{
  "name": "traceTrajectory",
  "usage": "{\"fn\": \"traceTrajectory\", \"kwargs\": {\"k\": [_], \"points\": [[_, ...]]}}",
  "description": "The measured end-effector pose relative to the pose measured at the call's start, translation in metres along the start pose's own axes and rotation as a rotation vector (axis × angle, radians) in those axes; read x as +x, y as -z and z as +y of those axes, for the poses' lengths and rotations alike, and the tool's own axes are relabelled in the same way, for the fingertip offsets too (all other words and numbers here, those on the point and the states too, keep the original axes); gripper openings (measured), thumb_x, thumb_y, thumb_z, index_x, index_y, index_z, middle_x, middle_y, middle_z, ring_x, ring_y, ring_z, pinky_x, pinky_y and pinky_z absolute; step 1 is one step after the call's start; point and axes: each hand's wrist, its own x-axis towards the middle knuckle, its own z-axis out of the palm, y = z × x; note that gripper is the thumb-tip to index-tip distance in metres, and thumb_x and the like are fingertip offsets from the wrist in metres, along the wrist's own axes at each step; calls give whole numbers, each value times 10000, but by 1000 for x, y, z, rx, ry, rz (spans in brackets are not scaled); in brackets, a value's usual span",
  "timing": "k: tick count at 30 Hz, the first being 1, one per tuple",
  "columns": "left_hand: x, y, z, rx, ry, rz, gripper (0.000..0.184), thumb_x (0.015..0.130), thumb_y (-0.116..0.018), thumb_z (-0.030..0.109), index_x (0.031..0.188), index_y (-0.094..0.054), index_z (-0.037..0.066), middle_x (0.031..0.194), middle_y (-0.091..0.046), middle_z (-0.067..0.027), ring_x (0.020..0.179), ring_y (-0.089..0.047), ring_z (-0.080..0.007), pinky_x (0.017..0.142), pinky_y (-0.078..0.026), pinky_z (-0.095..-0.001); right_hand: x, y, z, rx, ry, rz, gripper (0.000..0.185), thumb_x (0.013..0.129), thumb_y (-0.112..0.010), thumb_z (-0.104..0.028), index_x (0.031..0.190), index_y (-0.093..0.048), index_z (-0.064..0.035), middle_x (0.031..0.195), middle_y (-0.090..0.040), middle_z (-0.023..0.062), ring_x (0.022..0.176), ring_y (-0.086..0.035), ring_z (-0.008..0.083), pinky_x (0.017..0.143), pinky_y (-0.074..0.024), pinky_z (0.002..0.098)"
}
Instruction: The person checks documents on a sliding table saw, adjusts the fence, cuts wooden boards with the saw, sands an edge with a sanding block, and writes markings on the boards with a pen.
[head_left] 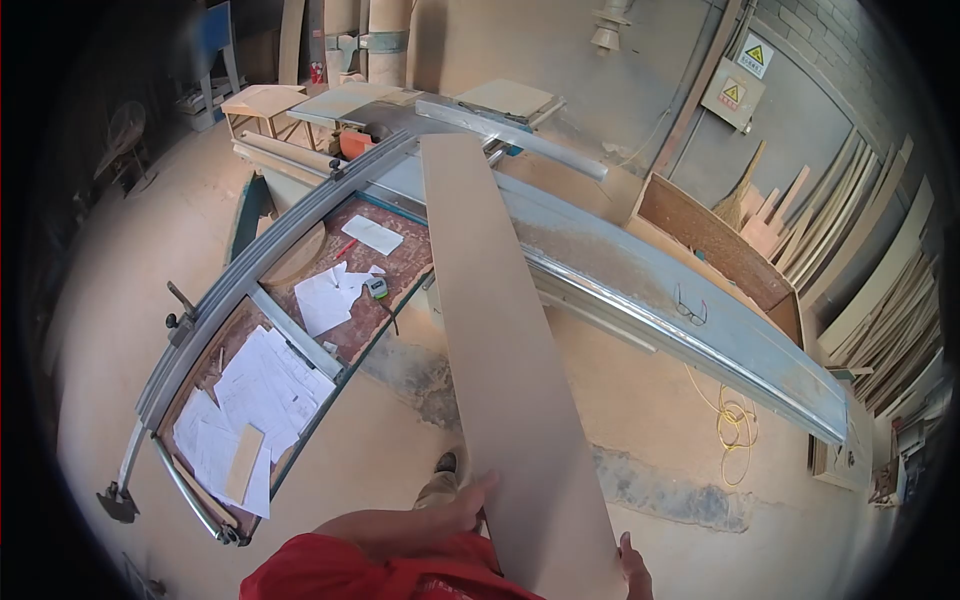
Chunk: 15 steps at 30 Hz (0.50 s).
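A long brown board (500,300) stretches away from my body. Its far end lies over the metal table of a sliding panel saw (620,270); whether it touches there I cannot tell. At the near end, my left hand (468,503) grips the board's left edge, its fingers partly hidden beneath. On the opposite edge my right hand (633,568) holds the board, thumb upward and the other fingers mostly out of sight. Left of the board, a tape measure (377,288) and torn paper (325,298) lie on the saw's side frame.
A long metal fence (290,225) borders the side frame, where paper sheets (265,385) and a small wood strip (244,463) lie. Glasses (690,306) rest on the saw table. A yellow cable (735,425) coils on the floor. Wood strips (880,310) lean at the right wall.
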Motion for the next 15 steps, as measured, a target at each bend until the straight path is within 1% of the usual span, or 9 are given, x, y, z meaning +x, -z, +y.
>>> {"fn": "traceTrajectory", "kwargs": {"k": [3, 4, 6, 9, 12, 15], "points": [[18, 19, -16, -35, -93, -65, 600, 1137, -489, 520, 1534, -535, 72, 1458, -652, -95, 1292, -643, -284, 1103, -511, -484, -72, 0, 80, 4, -131, -3, 1073, 1034, -308, -847, 1419, -627, 103, 1336, -721, 197, 1193, -691, 329, 1036, -528, 448], [20, 26, -23, -37, -130, -30, 594, 1137, -494, 514, 1530, -540, 72, 1454, -654, -95, 1280, -650, -286, 1103, -512, -488, -91, -6, 101, 1, -147, 19, 1072, 1034, -310, -846, 1421, -625, 103, 1339, -719, 197, 1194, -691, 328, 1037, -528, 448], [28, 39, -32, -47, -194, 33, 581, 1136, -503, 502, 1522, -549, 72, 1447, -657, -96, 1255, -663, -290, 1102, -514, -498, -121, -23, 132, -7, -149, 78, 1071, 1035, -313, -845, 1425, -620, 104, 1345, -715, 198, 1196, -689, 328, 1039, -527, 449], [55, 81, -50, -112, -184, -19, 574, 1123, -536, 504, 1514, -567, 84, 1445, -655, -94, 1252, -662, -290, 1127, -496, -518, -156, -56, 169, -21, -123, 183, 1069, 1035, -318, -843, 1432, -612, 105, 1353, -710, 199, 1200, -687, 327, 1043, -526, 451], [36, 107, -63, -86, -295, -49, 638, 1098, -544, 574, 1490, -587, 73, 1401, -672, -97, 1202, -676, -251, 1054, -535, -465, -179, -96, 192, -35, -89, 276, 1067, 1035, -323, -842, 1438, -605, 105, 1362, -704, 200, 1204, -685, 326, 1046, -526, 452], [-17, 138, -73, -32, -206, -97, 722, 1075, -507, 668, 1447, -603, 57, 1354, -691, -92, 1139, -686, -206, 1018, -526, -410, -203, -142, 221, -59, -68, 352, 1065, 1036, -328, -840, 1445, -597, 106, 1370, -699, 202, 1208, -683, 326, 1049, -525, 453]]}}
